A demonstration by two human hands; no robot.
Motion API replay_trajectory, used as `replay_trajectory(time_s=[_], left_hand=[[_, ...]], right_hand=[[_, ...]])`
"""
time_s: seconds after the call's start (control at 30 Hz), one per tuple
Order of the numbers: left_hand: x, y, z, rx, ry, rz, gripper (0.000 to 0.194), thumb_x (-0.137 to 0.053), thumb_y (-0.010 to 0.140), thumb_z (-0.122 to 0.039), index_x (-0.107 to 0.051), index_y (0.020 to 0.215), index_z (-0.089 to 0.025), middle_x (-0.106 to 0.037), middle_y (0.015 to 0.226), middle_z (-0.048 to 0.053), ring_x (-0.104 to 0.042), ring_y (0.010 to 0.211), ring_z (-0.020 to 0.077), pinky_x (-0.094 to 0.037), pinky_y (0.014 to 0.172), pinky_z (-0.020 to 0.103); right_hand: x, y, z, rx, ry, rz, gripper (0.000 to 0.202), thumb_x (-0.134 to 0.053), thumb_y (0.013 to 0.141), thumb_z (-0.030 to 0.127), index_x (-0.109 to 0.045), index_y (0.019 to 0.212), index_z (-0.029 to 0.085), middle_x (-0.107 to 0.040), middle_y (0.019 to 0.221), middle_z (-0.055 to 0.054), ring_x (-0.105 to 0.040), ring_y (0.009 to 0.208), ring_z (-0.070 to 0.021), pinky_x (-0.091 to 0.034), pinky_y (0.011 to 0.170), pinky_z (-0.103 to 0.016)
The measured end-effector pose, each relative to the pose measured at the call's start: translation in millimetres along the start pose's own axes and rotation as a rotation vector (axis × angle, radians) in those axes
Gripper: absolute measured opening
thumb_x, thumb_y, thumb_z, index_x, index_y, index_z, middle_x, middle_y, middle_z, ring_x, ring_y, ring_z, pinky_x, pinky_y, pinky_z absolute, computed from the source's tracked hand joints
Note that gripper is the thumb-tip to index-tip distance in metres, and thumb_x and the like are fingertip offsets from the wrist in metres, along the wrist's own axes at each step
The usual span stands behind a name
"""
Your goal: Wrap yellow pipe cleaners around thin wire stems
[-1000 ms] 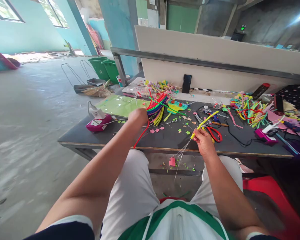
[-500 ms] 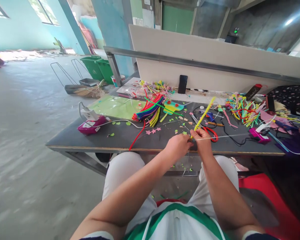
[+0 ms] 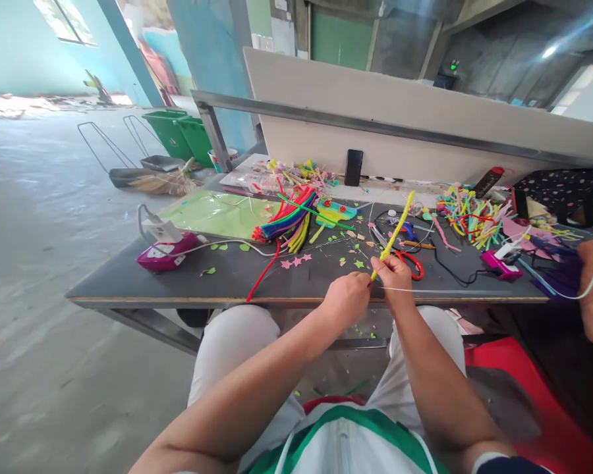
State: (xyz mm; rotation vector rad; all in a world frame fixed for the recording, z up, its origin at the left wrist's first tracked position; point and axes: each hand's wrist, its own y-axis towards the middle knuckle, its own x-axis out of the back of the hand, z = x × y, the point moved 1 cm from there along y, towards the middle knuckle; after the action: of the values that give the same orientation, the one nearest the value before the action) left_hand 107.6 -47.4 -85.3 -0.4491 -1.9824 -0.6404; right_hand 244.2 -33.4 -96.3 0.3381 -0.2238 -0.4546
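Hands at lower end, yellow stem rising above.

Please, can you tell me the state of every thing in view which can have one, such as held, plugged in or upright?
Left hand: closed, at the yellow stem's lower end
Right hand: closed on the yellow stem
Yellow pipe cleaner: held, tilted
Smartphone: propped upright
Left power socket: adapter plugged in
Scissors: lying, blades unclear
Broom: lying on floor
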Motion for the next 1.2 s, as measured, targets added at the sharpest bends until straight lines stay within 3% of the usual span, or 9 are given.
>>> replay_trajectory(time_s=[0.2, 0.33, 0.43, 0.57, 0.83, 1.2], left_hand=[[-3.2, 0.4, -1.7, -0.022, -0.146, -0.002, 0.023, -0.041, 0.086, -0.019, -0.064, 0.085, -0.017, -0.067, 0.084, 0.009, -0.062, 0.081, 0.0188, -0.047, 0.075, 0.029], [15.3, 7.0, 13.7, 0.07, -0.475, -0.001, 0.02, -0.052, 0.082, -0.031, -0.066, 0.076, -0.019, -0.063, 0.067, 0.002, -0.057, 0.063, 0.0127, -0.045, 0.06, 0.023], [39.4, 10.1, 35.9, 0.314, -0.818, -0.193, 0.029, -0.049, 0.084, -0.041, -0.066, 0.09, -0.018, -0.057, 0.061, -0.001, -0.049, 0.047, 0.0086, -0.038, 0.044, 0.02], [62.7, 10.2, 53.9, 0.294, -1.132, -0.325, 0.033, -0.058, 0.08, -0.045, -0.064, 0.091, -0.014, -0.055, 0.063, -0.002, -0.048, 0.047, 0.006, -0.035, 0.043, 0.017], [62.3, 9.1, 55.7, 0.322, -1.138, -0.292, 0.027, -0.061, 0.078, -0.041, -0.064, 0.084, -0.014, -0.055, 0.062, -0.002, -0.048, 0.048, 0.0049, -0.035, 0.044, 0.016], [60.6, 11.5, 59.4, 0.259, -1.204, -0.368, 0.023, -0.064, 0.076, -0.035, -0.063, 0.081, -0.013, -0.057, 0.062, -0.001, -0.052, 0.046, 0.0065, -0.037, 0.041, 0.017]], right_hand=[[-0.5, 2.1, -4.2, -0.031, 0.053, -0.009, 0.042, -0.068, 0.069, 0.043, -0.04, 0.047, 0.02, -0.034, 0.05, 0.005, -0.03, 0.052, -0.0112, -0.027, 0.052, -0.027], [-0.4, -0.6, 0.5, -0.026, 0.075, 0.043, 0.04, -0.068, 0.07, 0.043, -0.042, 0.05, 0.02, -0.036, 0.051, 0.004, -0.031, 0.053, -0.0113, -0.027, 0.052, -0.027], [-3.8, -7.5, 3.8, -0.025, 0.09, 0.181, 0.039, -0.067, 0.072, 0.043, -0.043, 0.052, 0.02, -0.034, 0.052, 0.005, -0.03, 0.052, -0.011, -0.025, 0.051, -0.026], [-12.6, -19.2, 5.0, 0.013, 0.037, 0.338, 0.038, -0.066, 0.075, 0.043, -0.044, 0.054, 0.02, -0.033, 0.053, 0.005, -0.03, 0.053, -0.011, -0.023, 0.051, -0.027], [-18.2, -26.0, 7.4, 0.028, -0.026, 0.384, 0.039, -0.065, 0.076, 0.043, -0.042, 0.055, 0.02, -0.033, 0.053, 0.005, -0.029, 0.054, -0.0114, -0.023, 0.053, -0.027], [-17.0, -26.6, 5.4, 0.061, 0.008, 0.465, 0.037, -0.063, 0.079, 0.041, -0.044, 0.056, 0.019, -0.035, 0.056, 0.004, -0.033, 0.056, -0.011, -0.026, 0.053, -0.026]])
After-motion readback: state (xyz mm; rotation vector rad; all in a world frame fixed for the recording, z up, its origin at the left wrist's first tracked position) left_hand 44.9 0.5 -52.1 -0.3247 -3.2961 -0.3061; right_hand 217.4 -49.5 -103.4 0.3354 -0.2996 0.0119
